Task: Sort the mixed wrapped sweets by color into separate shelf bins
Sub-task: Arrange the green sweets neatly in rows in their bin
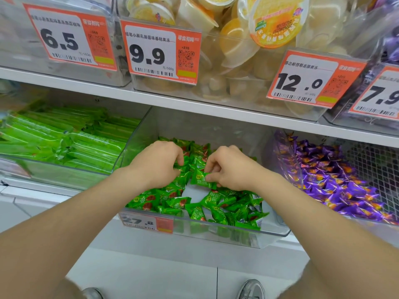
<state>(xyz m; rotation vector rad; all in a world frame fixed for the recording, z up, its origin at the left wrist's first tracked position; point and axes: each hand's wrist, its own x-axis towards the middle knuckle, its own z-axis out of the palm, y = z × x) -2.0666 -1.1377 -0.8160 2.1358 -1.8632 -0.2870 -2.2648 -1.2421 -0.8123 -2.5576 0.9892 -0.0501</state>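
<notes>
Nearest, a shoe is seen on the floor below the bin, and both forearms are stretched up over its front wall. A price tag is fixed at the left of that wall. Inside the bin, green sweets are spread in a loose heap, with a bare patch of bin floor showing in the middle.

Now the hands. A single sweet is pinched by its wrapper between thumb and fingertips of the right hand, just above that bare patch. The left hand is curled down into the heap, left of centre in the bin; whether anything is actually gripped there cannot be told. No stray colour is made out among the green from here.

Handling, as judged: these pieces are expected to be very light, wrapped in glossy, crinkly film that is likely to slide between fingers. The crimped wrapper ends are best taken, or the padded middle pinched across. Nothing looks breakable, so a firm pinch is allowed. Handfuls are likely to shed pieces.

Right of the bin, purple sweets are heaped in the next compartment. Left of it, long green sticks are stacked. Above the bin, past the shelf edge, jelly cups are piled behind larger price cards.
</notes>
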